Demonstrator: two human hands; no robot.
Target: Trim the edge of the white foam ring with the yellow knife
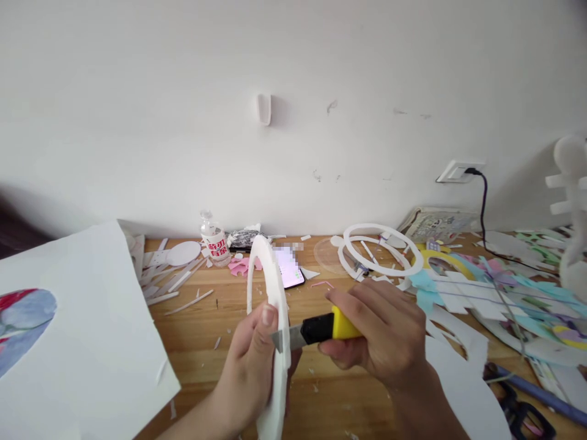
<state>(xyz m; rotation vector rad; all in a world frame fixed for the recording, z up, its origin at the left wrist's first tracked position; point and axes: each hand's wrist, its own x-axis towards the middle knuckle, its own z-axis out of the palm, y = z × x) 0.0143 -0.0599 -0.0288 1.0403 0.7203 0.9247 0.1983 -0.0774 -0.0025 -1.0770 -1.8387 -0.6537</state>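
Observation:
My left hand [254, 360] grips a white foam ring [269, 275], held upright on edge above the table. The thumb presses the ring's near side, and some fingers are hidden behind it. In my right hand [383, 333] is a utility knife [332, 327] with a yellow and black body. Its metal blade points left and meets the ring's edge close to my left thumb. A small loose flap shows on the ring's right side, just below the blade.
A large white board [87, 342] with a painted cutout lies left. Behind the ring are a plastic bottle [215, 241] and a lit phone [291, 269]. More white rings [415, 263], scraps and scissors [523, 409] cover the right. A black cable [485, 201] hangs from a wall socket.

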